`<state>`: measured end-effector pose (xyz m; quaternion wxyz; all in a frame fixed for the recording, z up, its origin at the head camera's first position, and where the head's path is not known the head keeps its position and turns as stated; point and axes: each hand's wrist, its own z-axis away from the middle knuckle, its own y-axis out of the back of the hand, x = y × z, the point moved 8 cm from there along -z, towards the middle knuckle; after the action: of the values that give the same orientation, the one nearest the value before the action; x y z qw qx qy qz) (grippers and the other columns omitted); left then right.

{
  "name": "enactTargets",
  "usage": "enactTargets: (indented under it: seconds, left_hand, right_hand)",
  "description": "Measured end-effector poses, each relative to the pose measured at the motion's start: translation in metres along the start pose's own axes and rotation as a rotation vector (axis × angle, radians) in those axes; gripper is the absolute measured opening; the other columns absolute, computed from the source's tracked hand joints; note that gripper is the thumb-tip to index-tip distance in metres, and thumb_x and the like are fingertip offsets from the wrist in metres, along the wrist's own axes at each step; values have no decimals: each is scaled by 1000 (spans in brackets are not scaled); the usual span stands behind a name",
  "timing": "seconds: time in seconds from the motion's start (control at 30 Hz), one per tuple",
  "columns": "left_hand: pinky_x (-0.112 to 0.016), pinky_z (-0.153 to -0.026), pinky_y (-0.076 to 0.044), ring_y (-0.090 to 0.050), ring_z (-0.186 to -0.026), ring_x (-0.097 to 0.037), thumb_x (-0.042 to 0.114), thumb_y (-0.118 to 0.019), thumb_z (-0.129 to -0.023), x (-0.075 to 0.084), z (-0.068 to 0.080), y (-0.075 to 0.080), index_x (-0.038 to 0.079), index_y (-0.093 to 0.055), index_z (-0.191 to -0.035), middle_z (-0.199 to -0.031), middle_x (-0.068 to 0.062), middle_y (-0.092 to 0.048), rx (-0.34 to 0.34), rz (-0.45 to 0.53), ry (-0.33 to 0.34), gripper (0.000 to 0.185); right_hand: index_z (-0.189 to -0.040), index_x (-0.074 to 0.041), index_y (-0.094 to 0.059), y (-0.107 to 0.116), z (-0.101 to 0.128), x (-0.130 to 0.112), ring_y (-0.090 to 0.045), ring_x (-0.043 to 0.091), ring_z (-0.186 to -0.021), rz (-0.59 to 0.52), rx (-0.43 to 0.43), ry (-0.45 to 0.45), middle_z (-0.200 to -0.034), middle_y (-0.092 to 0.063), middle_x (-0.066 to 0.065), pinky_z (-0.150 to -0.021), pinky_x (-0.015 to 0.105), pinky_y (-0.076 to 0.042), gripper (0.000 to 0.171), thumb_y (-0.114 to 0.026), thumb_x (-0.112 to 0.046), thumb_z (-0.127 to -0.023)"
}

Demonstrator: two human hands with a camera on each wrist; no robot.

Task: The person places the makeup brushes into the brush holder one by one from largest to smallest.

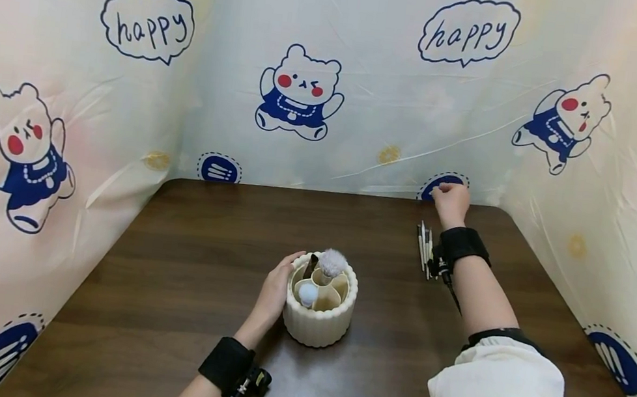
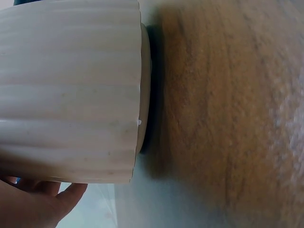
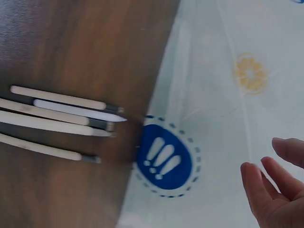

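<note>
Three bears [image 1: 295,112] deck the cloth [image 1: 377,100] round your brown surface [image 1: 217,259]. On it, your left hand [image 1: 272,290] curls round the pot [image 1: 315,326]; your right hand [image 1: 452,204] is past the sticks [image 3: 57,125], fingers [image 3: 256,192] loosely bent, holding nothing.

"happy" [image 1: 151,29] and "!!!" [image 3: 162,156] on cloth [image 1: 389,95]

on my feeds i count one ribbed cream holder [image 1: 316,326], two fluffy brushes [image 1: 332,262] and one dark item [image 1: 310,267] inside it; five slim sticks [image 3: 47,124] on the right of one brown table [image 1: 216,265]; one left hand [image 1: 274,292], one right hand [image 1: 452,204]; two black wristbands [image 1: 225,366]; three printed bears [image 1: 293,109], four blue badges [image 1: 219,168], two whole "happy" bubbles [image 1: 470,32], plus part of another at right.
</note>
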<state>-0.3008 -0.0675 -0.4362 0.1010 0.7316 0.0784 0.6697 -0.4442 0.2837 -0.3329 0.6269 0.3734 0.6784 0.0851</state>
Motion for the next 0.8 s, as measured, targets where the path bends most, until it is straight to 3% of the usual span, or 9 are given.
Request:
enactTargets:
  seconds: [0.23,0.7,0.8]
  left_hand:
    - [-53,-115,-26,-35,-140,-33,19,-25,-100,-1,0,0,8,-51,-137,-146,-12,-46,4,-8,-3,46]
    - [-52,-115,-27,-36,-140,-32,18,-25,-101,1,-1,0,7,-51,-137,-146,-12,-47,3,-10,-17,46]
    - [-53,-115,-26,-35,-140,-32,18,-25,-101,0,-1,0,8,-50,-138,-147,-12,-46,-7,-7,-17,46]
  right_hand:
    - [-109,8,-68,-8,3,32,-53,40,-118,70,21,-82,-120,-63,26,-107,47,-38,28,-57,-11,-92]
    - [-104,7,-70,-34,14,76,-56,42,-113,159,-24,-150,-114,-66,26,-104,47,-42,27,-53,-8,-90]
    - [-105,7,-70,-40,18,88,-57,42,-111,166,-35,-198,-114,-66,26,-102,49,-44,28,-52,-8,-91]
